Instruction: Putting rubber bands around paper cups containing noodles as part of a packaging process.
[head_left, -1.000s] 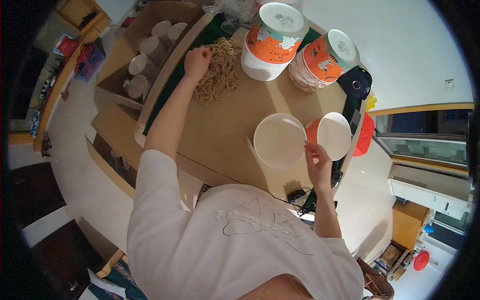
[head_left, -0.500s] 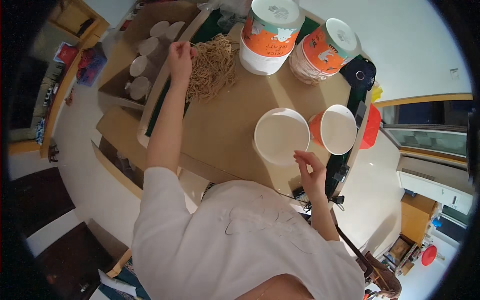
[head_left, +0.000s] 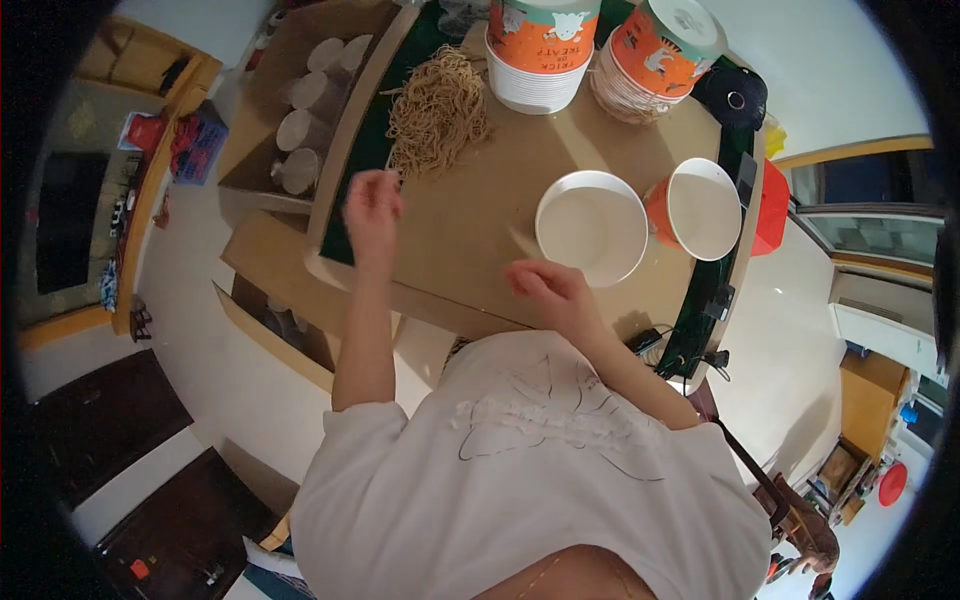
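Note:
A tangled heap of tan strings (head_left: 438,112) lies on the cardboard-covered table (head_left: 450,255). Just below it, over the table's left edge, is my left hand (head_left: 374,215), its fingers curled closed; whether a strand is in them cannot be seen. My right hand (head_left: 552,295) is above the near edge, fingers pinched together, with anything inside too small to make out. Beside and beyond it stands an open white paper bucket (head_left: 592,228), its inside visible. A second open bucket, orange outside (head_left: 703,210), stands right of that one.
At the back stand a stack of upturned orange-and-white buckets (head_left: 542,70) and another stack with strings around it (head_left: 655,65). A dark cap (head_left: 733,98) lies at the far right corner. Left of the table, a cardboard box (head_left: 255,140) holds several pale cups. Cables (head_left: 665,345) lie near the right front corner.
My left hand has come back toward me from the string heap's edge. My right hand has moved left, away from the white bucket's rim. The whole view has shifted slightly.

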